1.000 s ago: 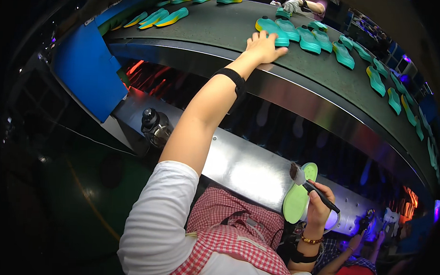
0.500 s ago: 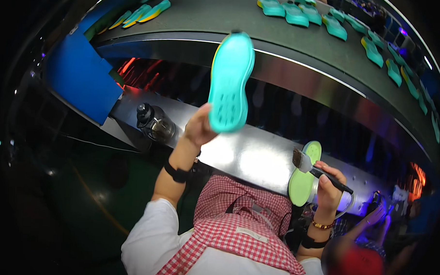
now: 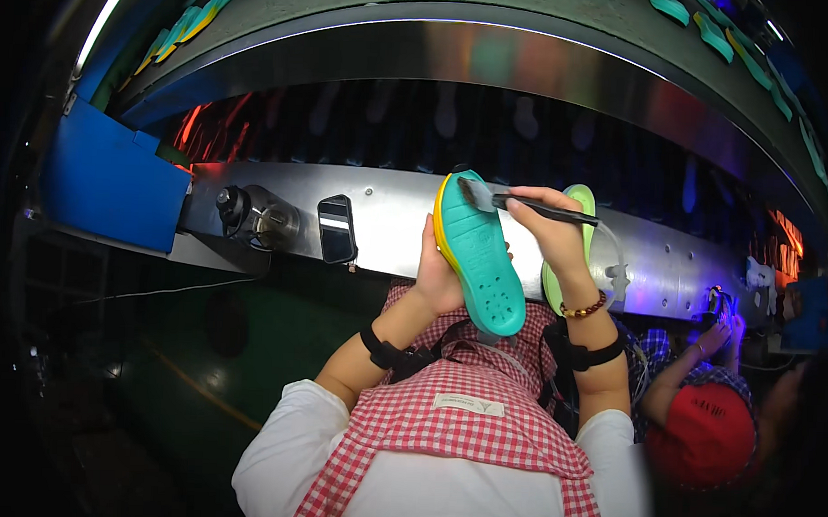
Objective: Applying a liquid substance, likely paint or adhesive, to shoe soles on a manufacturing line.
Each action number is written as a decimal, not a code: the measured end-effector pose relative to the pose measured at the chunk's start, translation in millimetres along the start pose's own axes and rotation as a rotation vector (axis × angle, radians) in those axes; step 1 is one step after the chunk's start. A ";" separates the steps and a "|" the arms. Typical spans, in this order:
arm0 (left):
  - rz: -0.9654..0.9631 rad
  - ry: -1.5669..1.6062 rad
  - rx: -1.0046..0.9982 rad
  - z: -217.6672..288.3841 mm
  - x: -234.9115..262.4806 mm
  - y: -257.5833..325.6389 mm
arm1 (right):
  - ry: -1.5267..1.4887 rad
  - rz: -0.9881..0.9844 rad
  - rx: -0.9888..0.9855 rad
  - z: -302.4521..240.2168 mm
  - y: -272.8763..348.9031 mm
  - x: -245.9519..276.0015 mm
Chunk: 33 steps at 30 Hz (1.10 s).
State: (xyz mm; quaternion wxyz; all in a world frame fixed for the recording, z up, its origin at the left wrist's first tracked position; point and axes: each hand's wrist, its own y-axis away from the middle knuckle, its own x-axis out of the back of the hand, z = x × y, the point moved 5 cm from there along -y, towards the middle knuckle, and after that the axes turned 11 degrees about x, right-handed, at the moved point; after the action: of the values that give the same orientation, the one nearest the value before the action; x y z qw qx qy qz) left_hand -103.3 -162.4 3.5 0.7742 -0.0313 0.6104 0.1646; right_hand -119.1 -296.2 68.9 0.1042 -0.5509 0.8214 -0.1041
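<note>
My left hand [image 3: 440, 276] grips a turquoise shoe sole [image 3: 481, 252] with a yellow edge along its left side. The sole is tilted, its broad face up and its toe end away from me; small holes dot the near end. In my right hand [image 3: 557, 229] is a brush [image 3: 543, 209] with a black handle. Its bristles touch the sole near the far end. Partly hidden behind my right hand, a light green sole [image 3: 551, 291] lies on the metal ledge [image 3: 397, 221].
A dark bottle [image 3: 267, 224] and a phone [image 3: 337, 229] rest on the ledge to the left. Beyond runs a conveyor belt [image 3: 368, 0] carrying several turquoise soles [image 3: 204, 12]. A blue panel [image 3: 129, 180] stands at left. On the right works a person in a red cap [image 3: 704, 437].
The turquoise sole has come down and nearer, off the conveyor's edge. My right hand has moved up and left, bringing the brush onto it. The phone is now uncovered.
</note>
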 end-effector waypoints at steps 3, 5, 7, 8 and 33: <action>0.283 0.076 -0.184 1.6 6.8 -11.1 | 0.384 -0.138 0.437 -19.8 7.8 -25.3; 0.290 0.115 -0.206 15.1 15.7 -5.4 | 0.566 -0.277 0.572 -40.5 26.6 -40.5; 0.132 -0.082 -0.203 33.9 16.1 2.3 | 0.539 -0.478 0.498 -48.6 45.5 -35.8; 0.169 -0.143 -0.197 37.3 15.8 8.4 | 0.475 -0.596 0.425 -47.1 53.6 -30.4; 0.113 0.043 -0.165 29.0 -58.0 5.3 | 0.043 -0.397 0.185 -74.0 29.2 -11.7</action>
State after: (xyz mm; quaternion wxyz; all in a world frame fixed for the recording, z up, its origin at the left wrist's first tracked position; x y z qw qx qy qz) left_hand -89.4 -162.7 67.1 0.7452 -0.0638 0.6120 0.2570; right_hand -161.7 -270.4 132.0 0.1145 -0.6876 0.6858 -0.2093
